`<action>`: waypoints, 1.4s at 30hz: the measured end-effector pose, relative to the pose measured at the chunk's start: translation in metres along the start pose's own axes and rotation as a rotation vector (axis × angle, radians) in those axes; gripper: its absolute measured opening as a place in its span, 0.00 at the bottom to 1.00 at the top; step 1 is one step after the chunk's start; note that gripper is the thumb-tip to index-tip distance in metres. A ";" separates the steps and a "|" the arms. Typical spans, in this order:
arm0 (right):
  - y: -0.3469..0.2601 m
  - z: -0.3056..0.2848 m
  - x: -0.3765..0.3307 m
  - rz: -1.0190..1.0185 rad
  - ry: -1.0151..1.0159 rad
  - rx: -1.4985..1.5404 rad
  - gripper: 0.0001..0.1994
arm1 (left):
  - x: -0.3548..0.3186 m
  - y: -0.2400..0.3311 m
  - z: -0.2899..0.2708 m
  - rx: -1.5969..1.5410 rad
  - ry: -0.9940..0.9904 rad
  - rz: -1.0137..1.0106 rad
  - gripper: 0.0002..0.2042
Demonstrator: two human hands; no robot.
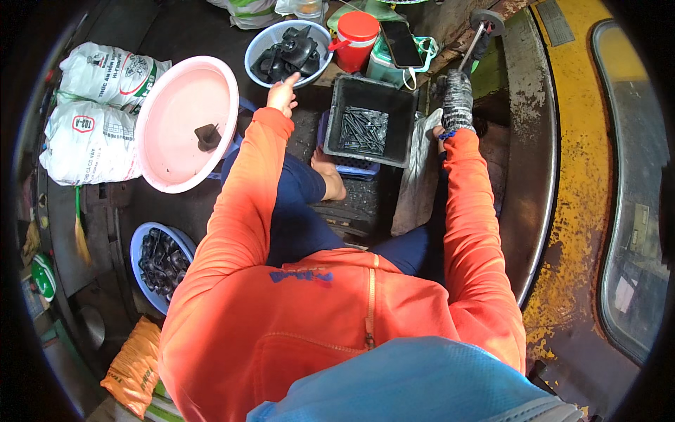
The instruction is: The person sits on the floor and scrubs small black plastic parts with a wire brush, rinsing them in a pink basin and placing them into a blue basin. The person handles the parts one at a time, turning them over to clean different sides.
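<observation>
My left hand (283, 95), bare, is at the near rim of a pale blue basin (254, 50) of black moulded parts (292, 53). Its index finger points out toward the parts, and I see nothing held in it. On the right, my right hand (455, 102) wears a grey knitted glove. It is closed around the lower end of a thin metal rod (472, 48) that stands up and away, with a round grey disc (487, 22) near its top. Between my hands, a black plastic bin (339, 105) holds many dark nail-like rods (363, 131).
A pink basin (165, 91) with one dark piece (207, 138) stands at left, beside white sacks (91, 144). Another blue basin (163, 264) of black parts is nearer. A red jug (357, 36) and a phone (401, 43) on a green container lie beyond the bin. A yellow metal wall (573, 211) bounds the right.
</observation>
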State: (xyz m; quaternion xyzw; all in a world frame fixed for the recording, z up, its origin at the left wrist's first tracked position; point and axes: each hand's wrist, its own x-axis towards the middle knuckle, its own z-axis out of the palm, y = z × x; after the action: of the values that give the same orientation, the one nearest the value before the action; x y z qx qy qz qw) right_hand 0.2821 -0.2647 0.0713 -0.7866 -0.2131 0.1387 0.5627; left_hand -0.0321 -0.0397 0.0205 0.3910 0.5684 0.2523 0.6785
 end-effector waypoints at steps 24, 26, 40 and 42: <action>-0.081 -0.062 0.049 0.011 0.067 -0.361 0.21 | 0.160 -0.058 -0.006 -0.725 -0.069 -0.164 0.22; -0.080 -0.063 0.052 -0.093 0.095 -0.456 0.22 | 0.159 -0.050 -0.007 -0.855 -0.074 -0.210 0.24; -0.041 -0.102 -0.121 0.359 -0.201 0.190 0.15 | 0.007 -0.001 -0.080 -0.834 -0.033 0.031 0.19; -0.037 -0.102 -0.180 0.535 -0.076 0.915 0.12 | -0.029 -0.010 -0.091 -0.797 0.020 0.004 0.14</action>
State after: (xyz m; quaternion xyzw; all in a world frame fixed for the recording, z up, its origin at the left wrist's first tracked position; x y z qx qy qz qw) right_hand 0.1653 -0.4278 0.1359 -0.4822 0.0572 0.3845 0.7851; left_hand -0.1277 -0.0461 0.0252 0.0959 0.4319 0.4581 0.7710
